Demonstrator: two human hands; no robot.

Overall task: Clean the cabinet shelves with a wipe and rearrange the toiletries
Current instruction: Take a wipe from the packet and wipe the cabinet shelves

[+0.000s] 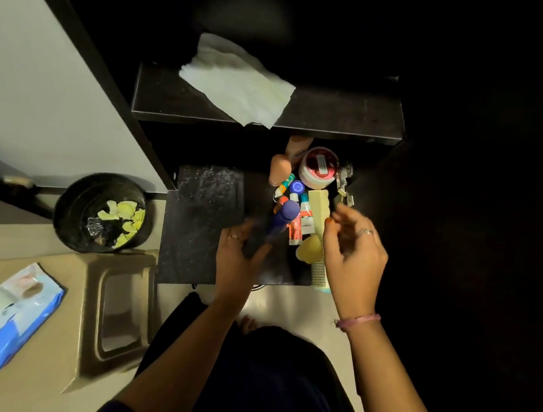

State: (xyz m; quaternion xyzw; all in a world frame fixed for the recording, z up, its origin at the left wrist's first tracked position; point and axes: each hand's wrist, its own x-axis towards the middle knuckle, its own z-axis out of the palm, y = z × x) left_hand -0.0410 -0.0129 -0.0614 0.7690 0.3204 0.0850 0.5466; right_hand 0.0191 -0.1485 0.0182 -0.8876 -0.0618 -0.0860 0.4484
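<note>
A white wipe (237, 84) lies spread on the dark upper shelf (344, 115). On the right of the lower shelf (199, 220) stand several toiletries: a red-lidded jar (318, 168), small tubes (296, 230), a pale comb (318, 271) and a tan bottle (280, 169). My left hand (239, 253) grips a dark blue bottle (282, 216) that leans among them. Beside the comb, my right hand (354, 248) hovers with loosely curled fingers and holds nothing.
A blue wipes pack (3, 315) lies on the floor at the left. A black bin (103, 213) with yellow scraps stands by a beige stool (118, 313). A metal hinge (345, 188) sits at the cabinet's right side.
</note>
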